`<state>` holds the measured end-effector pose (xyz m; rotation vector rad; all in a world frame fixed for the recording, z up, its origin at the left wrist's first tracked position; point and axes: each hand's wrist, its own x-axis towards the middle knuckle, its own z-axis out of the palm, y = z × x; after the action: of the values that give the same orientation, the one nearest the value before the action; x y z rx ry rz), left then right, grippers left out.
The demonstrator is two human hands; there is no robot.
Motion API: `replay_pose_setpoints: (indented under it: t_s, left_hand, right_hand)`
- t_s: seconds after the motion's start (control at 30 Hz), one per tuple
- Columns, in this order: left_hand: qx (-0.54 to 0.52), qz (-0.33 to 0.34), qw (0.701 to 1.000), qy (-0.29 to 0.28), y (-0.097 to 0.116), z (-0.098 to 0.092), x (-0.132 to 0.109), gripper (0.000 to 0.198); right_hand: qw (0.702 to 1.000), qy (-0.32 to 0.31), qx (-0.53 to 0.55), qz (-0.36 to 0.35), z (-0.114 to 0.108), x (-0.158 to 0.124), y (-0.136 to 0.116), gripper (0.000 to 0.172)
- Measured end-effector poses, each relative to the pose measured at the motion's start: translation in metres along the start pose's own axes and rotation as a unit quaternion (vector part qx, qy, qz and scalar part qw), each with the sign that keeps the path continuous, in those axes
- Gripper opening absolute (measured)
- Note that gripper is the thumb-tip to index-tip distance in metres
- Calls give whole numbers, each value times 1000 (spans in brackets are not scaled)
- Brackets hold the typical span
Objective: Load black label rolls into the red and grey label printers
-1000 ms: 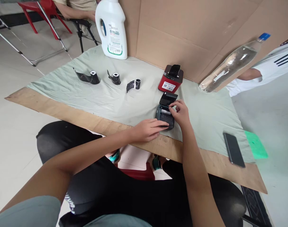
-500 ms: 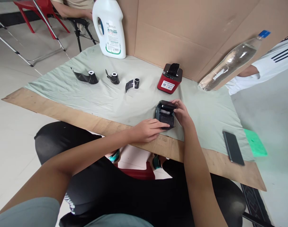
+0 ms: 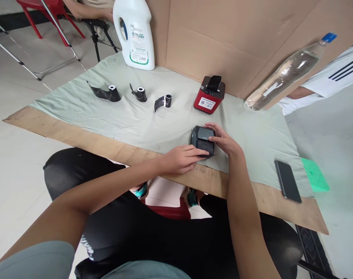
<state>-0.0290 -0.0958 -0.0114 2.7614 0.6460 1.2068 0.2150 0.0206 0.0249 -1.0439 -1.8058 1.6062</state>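
A small dark portable printer [image 3: 203, 134] lies on the cloth near the table's front edge, its lid down. A black strip [image 3: 204, 145] lies over its near side. My left hand [image 3: 184, 158] reaches across that near side, fingers fairly straight, holding the strip against the printer. My right hand [image 3: 223, 138] grips the lid from the right, thumb on top and fingers at the far edge. Behind the printer stands a red and black box-shaped printer [image 3: 209, 97] with a black strip rising from its top. Both palms are hidden.
Rolls of black strip [image 3: 140, 94] lie at the left on the green cloth [image 3: 121, 120]. A white detergent jug [image 3: 137, 38] stands behind them. A tilted water bottle [image 3: 287, 75] leans against the cardboard [image 3: 223, 38]. A phone [image 3: 288, 181] lies right. Other people's arms show behind.
The dark printer's lid has swung from raised to down. My right hand has moved over its top. My left hand stays at the near side.
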Motion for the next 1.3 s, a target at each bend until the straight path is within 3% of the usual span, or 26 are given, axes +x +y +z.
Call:
replay_pose_setpoints:
  t_s: [0.27, 0.43, 0.57, 0.7, 0.8, 0.93, 1.03, 1.3]
  left_hand:
    - [3, -30, 999, -20, 4, -5, 1, 35]
    - [6, -72, 997, 36, 2, -4, 0, 30]
    - [-4, -160, 986, 54, 1, -1, 0, 43]
    - [-59, -257, 963, 63, -4, -1, 0, 56]
    - [-157, -342, 923, 85, -17, -1, -1, 57]
    - [-260, -430, 854, 134, -33, 1, -3, 50]
    - [-288, -442, 836, 146, -36, 2, -3, 49]
    - [-291, -435, 839, 146, -32, 2, -2, 50]
  right_hand:
    - [999, -23, -19, 21, -4, 8, -4, 65]
    - [1000, -3, -6, -11, -1, 5, 2, 63]
    - [997, 73, -37, -17, 4, -8, 1, 62]
    - [969, 230, -92, -23, 18, -26, 3, 41]
    - [950, 300, -77, -38, 32, -30, 8, 27]
    - [931, 345, -100, -69, 46, -23, 12, 19]
    - [917, 375, -109, -84, 48, -20, 15, 16]
    - [893, 427, -97, -107, 47, -19, 30, 16]
